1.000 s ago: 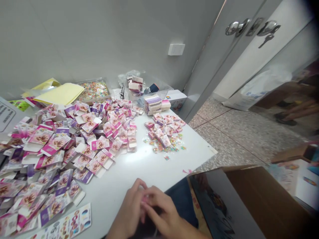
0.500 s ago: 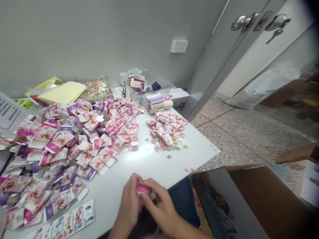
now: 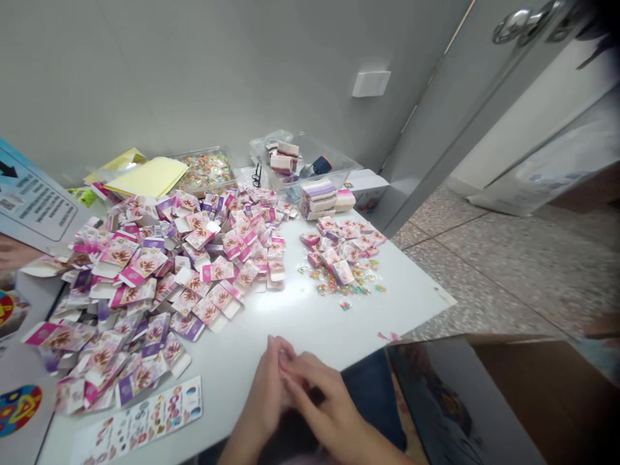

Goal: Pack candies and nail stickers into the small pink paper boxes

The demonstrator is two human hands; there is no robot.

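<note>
Both hands, the left hand [image 3: 264, 403] and the right hand [image 3: 322, 413], were left bare, with no rings, gloves or sleeves seen. Dark blue trousers [image 3: 372, 400] were worn on the lap.

Grey wall [image 3: 194, 71], speckled terrazzo floor [image 3: 508, 265], grey door [image 3: 465, 110] ajar.

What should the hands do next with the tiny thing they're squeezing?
Probably part the fingers a little and check it. The left hand and right hand are pressed together at the white table edge, hiding whatever sits between them, while the pile of flat pink and purple boxes lies nearby.
</note>
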